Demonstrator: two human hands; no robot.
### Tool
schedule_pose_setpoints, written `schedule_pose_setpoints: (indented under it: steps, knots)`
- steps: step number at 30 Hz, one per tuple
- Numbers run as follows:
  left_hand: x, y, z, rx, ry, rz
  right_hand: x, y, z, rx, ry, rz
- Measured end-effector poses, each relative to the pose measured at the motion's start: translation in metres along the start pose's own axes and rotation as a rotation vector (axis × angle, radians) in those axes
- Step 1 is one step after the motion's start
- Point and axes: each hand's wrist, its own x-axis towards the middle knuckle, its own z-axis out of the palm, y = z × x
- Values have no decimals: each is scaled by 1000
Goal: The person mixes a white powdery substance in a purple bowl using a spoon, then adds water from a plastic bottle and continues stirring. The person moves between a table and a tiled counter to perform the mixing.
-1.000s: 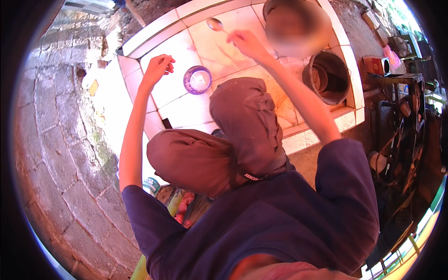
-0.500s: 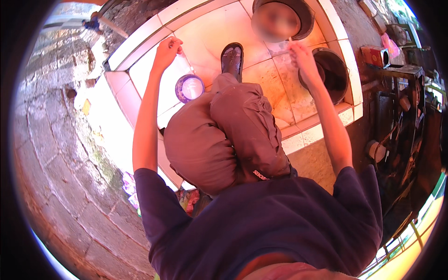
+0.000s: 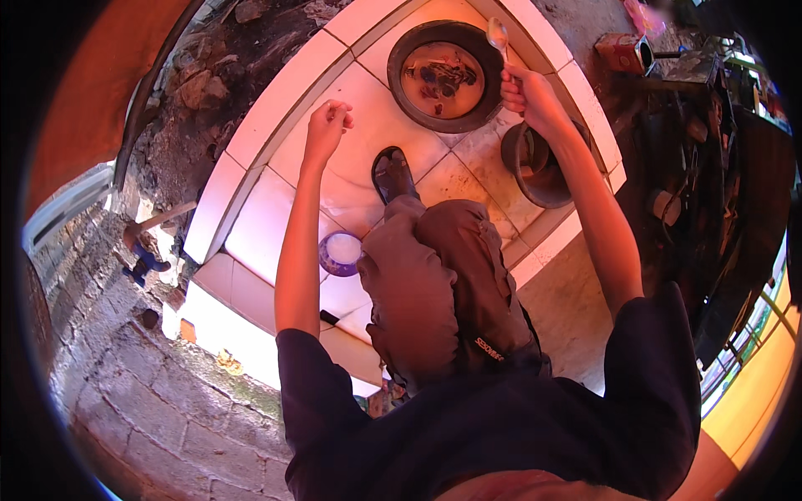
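My right hand [image 3: 526,98] is closed around the handle of a metal spoon [image 3: 497,33], its bowl end pointing up and away. The hand is just off the right rim of a large dark basin [image 3: 451,124], which holds murky water with dark objects I cannot make out. Below that hand stands a second dark basin [image 3: 547,197] with a round vessel inside, partly hidden by my forearm. My left hand [image 3: 328,129] hangs over the tiles with loosely curled fingers; nothing shows in it. Nearer my legs is a small blue-purple bowl [image 3: 340,253] with whitish contents.
A raised tiled rim [image 3: 288,100] encloses the wet tiled floor. My sandalled foot [image 3: 393,174] stands inside it. A block wall [image 3: 142,384] runs along the left. At right are a red tin [image 3: 622,54] and a dark cluttered stand [image 3: 693,150].
The view has turned, so the basins and bowl lie lower and further left or right in it. The spoon in my right hand now shows clearly, raised beside the large basin. My left hand stays curled.
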Motion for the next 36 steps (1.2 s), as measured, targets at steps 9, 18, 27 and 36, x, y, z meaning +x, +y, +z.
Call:
schedule_pose_setpoints:
  steps: [9,18,27,36]
  knots:
    - [-133,2,-103,11,7,-690,14,-12,128,506,151,249]
    - [-163,86,-123,452,-194,-639,-7,-82,188,637,381,186]
    - [9,224,-1,393,-313,-406,-14,-186,121,465,529,-24]
    - [192,336,165,328,-333,-380,101,-316,-127,138,760,-174]
